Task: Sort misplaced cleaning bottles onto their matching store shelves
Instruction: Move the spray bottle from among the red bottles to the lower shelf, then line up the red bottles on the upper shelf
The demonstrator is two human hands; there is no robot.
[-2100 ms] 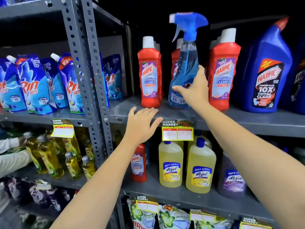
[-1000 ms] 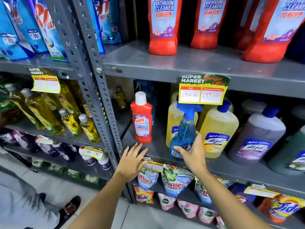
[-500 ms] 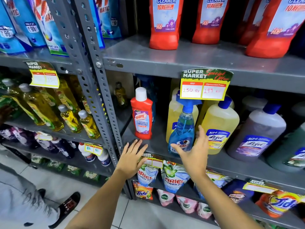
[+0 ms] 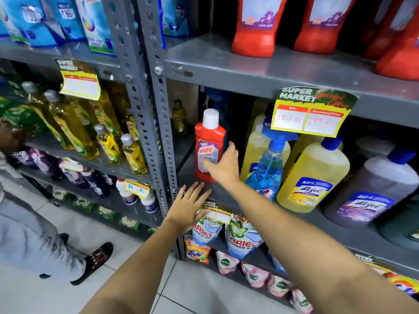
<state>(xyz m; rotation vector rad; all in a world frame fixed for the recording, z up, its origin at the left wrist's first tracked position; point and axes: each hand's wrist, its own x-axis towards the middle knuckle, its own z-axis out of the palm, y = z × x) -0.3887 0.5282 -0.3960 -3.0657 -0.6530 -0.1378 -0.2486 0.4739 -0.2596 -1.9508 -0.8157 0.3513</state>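
A small red Harpic bottle (image 4: 209, 141) with a white cap stands on the middle shelf (image 4: 353, 236), left of the yellow Lizol bottles (image 4: 313, 175). My right hand (image 4: 223, 165) reaches across to it, fingers spread and touching its label, not closed around it. A blue spray bottle (image 4: 267, 168) stands free on the same shelf in front of the yellow bottles, just right of my right wrist. My left hand (image 4: 189, 207) lies flat and open on the shelf's front edge. Larger red Harpic bottles (image 4: 258, 26) line the upper shelf (image 4: 272, 69).
A grey perforated upright (image 4: 156, 123) divides the shelving. Yellow dish-liquid bottles (image 4: 68, 130) fill the left bay, blue pouches (image 4: 90, 21) above them. A price tag (image 4: 310, 112) hangs from the upper shelf. Ariel and Tide pouches (image 4: 240, 236) sit below. Another person's leg and sandal (image 4: 90, 261) are at lower left.
My right hand lowered the blue spray bottle from the upper shelf to the middle shelf, let go of it, and moved left onto the small red Harpic bottle. My left hand followed down to the shelf edge.
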